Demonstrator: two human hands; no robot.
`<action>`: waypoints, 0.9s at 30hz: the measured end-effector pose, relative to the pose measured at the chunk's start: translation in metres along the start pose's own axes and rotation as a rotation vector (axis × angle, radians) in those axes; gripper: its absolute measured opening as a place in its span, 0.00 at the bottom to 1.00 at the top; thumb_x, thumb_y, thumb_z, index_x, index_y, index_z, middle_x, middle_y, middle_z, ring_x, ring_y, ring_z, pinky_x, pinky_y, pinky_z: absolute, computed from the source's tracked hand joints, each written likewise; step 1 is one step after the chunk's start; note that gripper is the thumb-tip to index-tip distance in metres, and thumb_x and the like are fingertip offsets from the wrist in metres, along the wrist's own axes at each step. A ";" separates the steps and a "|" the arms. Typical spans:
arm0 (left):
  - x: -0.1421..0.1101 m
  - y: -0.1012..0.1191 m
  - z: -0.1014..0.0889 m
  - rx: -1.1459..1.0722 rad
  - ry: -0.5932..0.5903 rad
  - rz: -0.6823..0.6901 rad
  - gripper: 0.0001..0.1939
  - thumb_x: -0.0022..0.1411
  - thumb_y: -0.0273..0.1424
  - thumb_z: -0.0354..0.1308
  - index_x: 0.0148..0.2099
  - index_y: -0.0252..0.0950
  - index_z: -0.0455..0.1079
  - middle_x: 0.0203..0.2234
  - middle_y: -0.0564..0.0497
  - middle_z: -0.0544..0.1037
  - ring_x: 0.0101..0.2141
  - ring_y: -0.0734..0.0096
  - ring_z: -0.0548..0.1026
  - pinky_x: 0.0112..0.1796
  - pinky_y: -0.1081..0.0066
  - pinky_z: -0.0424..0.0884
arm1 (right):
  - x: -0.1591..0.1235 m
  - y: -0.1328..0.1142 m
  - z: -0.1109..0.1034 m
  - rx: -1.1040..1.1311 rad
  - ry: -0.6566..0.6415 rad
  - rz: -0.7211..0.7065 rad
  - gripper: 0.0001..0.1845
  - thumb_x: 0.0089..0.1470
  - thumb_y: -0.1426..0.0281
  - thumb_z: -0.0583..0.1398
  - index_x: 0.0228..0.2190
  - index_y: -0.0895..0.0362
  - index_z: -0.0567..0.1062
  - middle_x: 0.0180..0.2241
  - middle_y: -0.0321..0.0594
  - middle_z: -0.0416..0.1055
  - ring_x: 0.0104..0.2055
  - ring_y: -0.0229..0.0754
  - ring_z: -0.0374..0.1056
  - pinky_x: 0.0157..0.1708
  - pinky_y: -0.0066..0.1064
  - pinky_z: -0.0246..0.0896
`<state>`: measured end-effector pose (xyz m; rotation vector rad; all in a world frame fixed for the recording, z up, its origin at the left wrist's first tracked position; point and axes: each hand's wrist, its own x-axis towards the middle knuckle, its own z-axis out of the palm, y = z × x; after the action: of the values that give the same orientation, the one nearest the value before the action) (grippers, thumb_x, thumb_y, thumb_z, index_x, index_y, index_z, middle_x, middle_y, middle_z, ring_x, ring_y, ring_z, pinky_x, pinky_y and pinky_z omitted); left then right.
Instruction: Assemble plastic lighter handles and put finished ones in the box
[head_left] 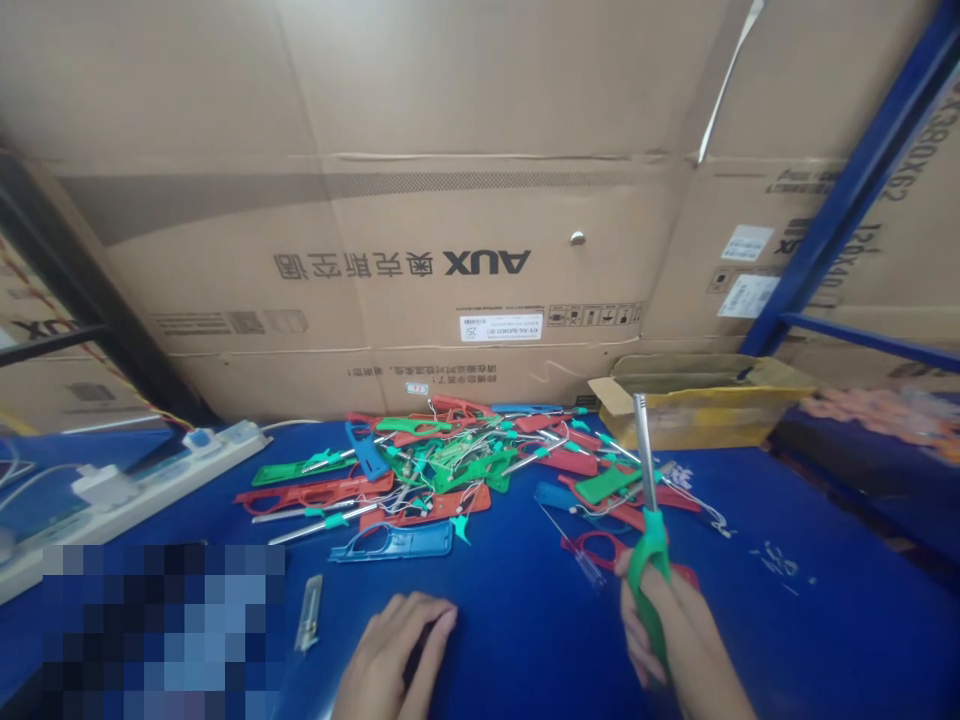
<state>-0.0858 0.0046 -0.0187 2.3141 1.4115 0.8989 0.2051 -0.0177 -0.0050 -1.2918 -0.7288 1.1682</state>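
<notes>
My right hand [675, 640] grips the green handle of a long-nosed lighter [654, 560], whose metal tube points up and away from me. My left hand [397, 650] rests low over the blue table, fingers curled and the thumb tip close to the index finger. Nothing shows in it. Beyond both hands lies a heap of lighter parts: a red handle shell [322, 492], a blue handle shell [394, 541], a green handle shell [607, 484], metal tubes and thin white wires. A screwdriver [585, 558] with a clear handle lies left of my right hand.
A small clear-and-metal piece [308, 612] lies left of my left hand. At the far left runs a white power strip [127, 495] with plugs. An open carton [697, 410] stands at the back right. Large cardboard sheets [405, 210] wall off the back, beside a blue post [847, 180].
</notes>
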 end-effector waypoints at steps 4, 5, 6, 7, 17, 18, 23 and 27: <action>0.001 0.003 0.001 -0.014 -0.002 0.000 0.16 0.76 0.44 0.51 0.47 0.45 0.79 0.42 0.49 0.85 0.42 0.62 0.83 0.49 0.64 0.79 | -0.001 -0.002 0.002 -0.013 0.011 -0.007 0.31 0.53 0.39 0.63 0.35 0.54 0.66 0.16 0.22 0.56 0.11 0.28 0.47 0.10 0.24 0.53; 0.001 0.003 0.002 -0.016 0.002 -0.008 0.16 0.76 0.44 0.51 0.46 0.45 0.79 0.42 0.49 0.84 0.42 0.62 0.83 0.49 0.64 0.79 | -0.002 -0.002 0.003 -0.007 0.021 -0.016 0.30 0.54 0.40 0.62 0.36 0.54 0.66 0.16 0.21 0.56 0.11 0.28 0.46 0.11 0.23 0.52; 0.000 0.002 0.003 -0.016 0.010 -0.019 0.16 0.76 0.43 0.51 0.47 0.45 0.78 0.42 0.48 0.84 0.43 0.62 0.83 0.50 0.64 0.78 | -0.002 -0.002 0.003 -0.003 0.030 -0.024 0.29 0.55 0.40 0.62 0.36 0.54 0.66 0.15 0.21 0.55 0.11 0.28 0.46 0.11 0.23 0.52; 0.000 0.001 0.003 -0.013 0.020 -0.032 0.16 0.76 0.43 0.51 0.47 0.45 0.78 0.42 0.49 0.84 0.43 0.62 0.83 0.52 0.63 0.77 | -0.003 -0.002 0.004 -0.002 0.034 -0.026 0.29 0.55 0.41 0.62 0.36 0.54 0.66 0.15 0.20 0.55 0.11 0.27 0.45 0.10 0.23 0.51; -0.003 0.006 0.007 -0.036 0.091 -0.073 0.19 0.76 0.46 0.49 0.46 0.46 0.78 0.42 0.51 0.84 0.44 0.62 0.82 0.53 0.63 0.75 | 0.005 0.008 -0.007 -0.045 -0.053 0.000 0.31 0.54 0.38 0.60 0.32 0.53 0.65 0.15 0.21 0.53 0.11 0.29 0.46 0.10 0.25 0.55; -0.004 0.008 0.008 -0.035 0.106 -0.083 0.19 0.77 0.47 0.48 0.45 0.46 0.78 0.42 0.51 0.84 0.44 0.62 0.82 0.54 0.62 0.75 | 0.006 0.009 -0.009 -0.048 -0.061 0.005 0.31 0.53 0.37 0.60 0.31 0.53 0.65 0.15 0.21 0.53 0.11 0.29 0.46 0.10 0.26 0.55; -0.003 0.003 0.005 0.006 0.063 -0.036 0.16 0.76 0.45 0.50 0.47 0.47 0.78 0.43 0.53 0.85 0.44 0.63 0.83 0.51 0.65 0.77 | 0.007 0.012 -0.012 -0.048 -0.057 0.007 0.32 0.52 0.36 0.60 0.28 0.52 0.63 0.14 0.21 0.52 0.11 0.29 0.47 0.10 0.26 0.55; -0.002 -0.002 0.002 0.038 0.026 0.008 0.14 0.76 0.43 0.52 0.48 0.48 0.78 0.44 0.54 0.85 0.44 0.64 0.83 0.51 0.66 0.78 | 0.005 0.009 -0.010 -0.037 -0.048 0.013 0.32 0.53 0.37 0.61 0.28 0.52 0.62 0.14 0.22 0.53 0.11 0.29 0.47 0.11 0.25 0.54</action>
<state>-0.0869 0.0038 -0.0221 2.3454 1.4432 0.9147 0.2136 -0.0171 -0.0164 -1.3045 -0.7815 1.2042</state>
